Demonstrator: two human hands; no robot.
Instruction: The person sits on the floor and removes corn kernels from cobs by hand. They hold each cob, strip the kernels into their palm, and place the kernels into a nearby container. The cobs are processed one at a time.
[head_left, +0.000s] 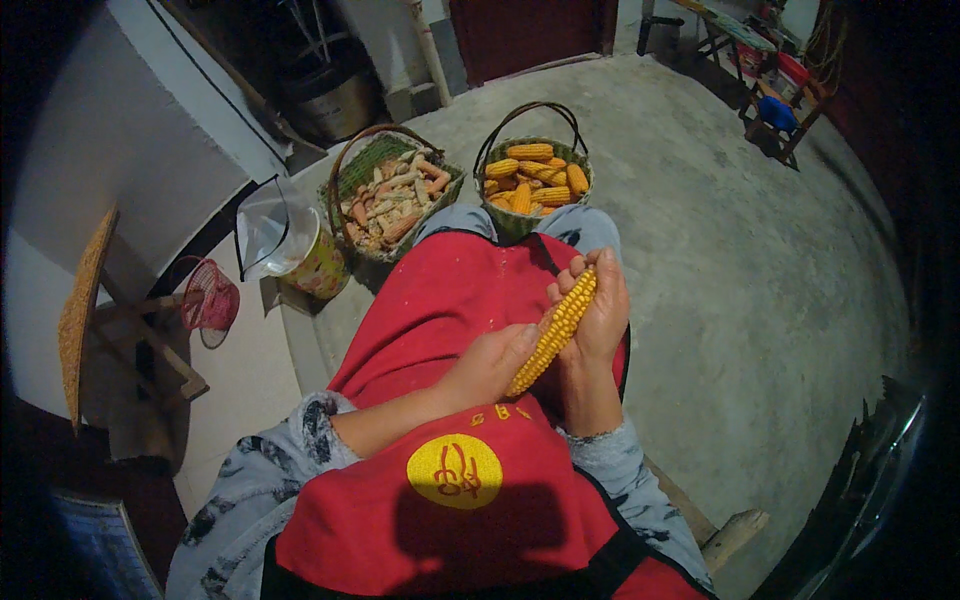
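My left hand (487, 360) holds the lower end of an ear of yellow corn (559, 330) above my lap. The ear slants from lower left to upper right, its kernels facing up. My right hand (606, 307) is wrapped around the upper end, fingers curled behind it. A part of the ear's left side, under my left thumb, is hard to make out. Beyond my knees stands a round woven basket (505, 223) of whole yellow ears. To its left, a wider woven basket (360, 169) holds bare cobs and husky pieces. A red apron (420, 315) covers my lap, with some loose bits on it.
A flowered bucket (322, 262) with a clear plastic liner stands left of the baskets. Farther left are a pink mesh basket (211, 296) and a wooden stool (176, 375). A small chair (787, 120) with a blue item stands at the upper right. A wooden piece (735, 536) juts out at lower right.
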